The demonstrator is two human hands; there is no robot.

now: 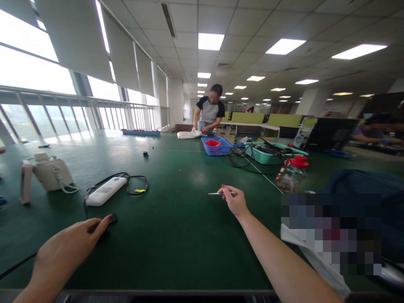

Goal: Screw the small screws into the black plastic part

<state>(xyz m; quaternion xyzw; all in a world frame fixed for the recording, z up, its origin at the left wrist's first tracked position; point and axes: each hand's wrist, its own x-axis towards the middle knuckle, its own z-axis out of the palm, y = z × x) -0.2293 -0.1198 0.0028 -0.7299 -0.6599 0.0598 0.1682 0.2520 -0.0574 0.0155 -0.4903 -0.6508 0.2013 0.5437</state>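
Note:
My left hand (67, 246) is closed around a dark, flat block (113, 218), one end of which shows past the thumb; the rest is covered by my fingers. A black cable (19, 266) runs to that hand from the left edge. My right hand (232, 199), over the middle of the table, pinches a slender pen-like tool (215, 193) with a silvery tip pointing left; its exact kind is too small to tell. Just beyond my left hand lies a white power bank (106, 192), with a black looped cable (128, 176) beside it.
A beige bottle (52, 173) and an upright phone-like slab (26, 182) stand left. At right are a red-lidded jar (293, 174), a blue basket (217, 147), a green basket (263, 155) with cables, and a dark blue bag (356, 185). Across the table stands a person (211, 110).

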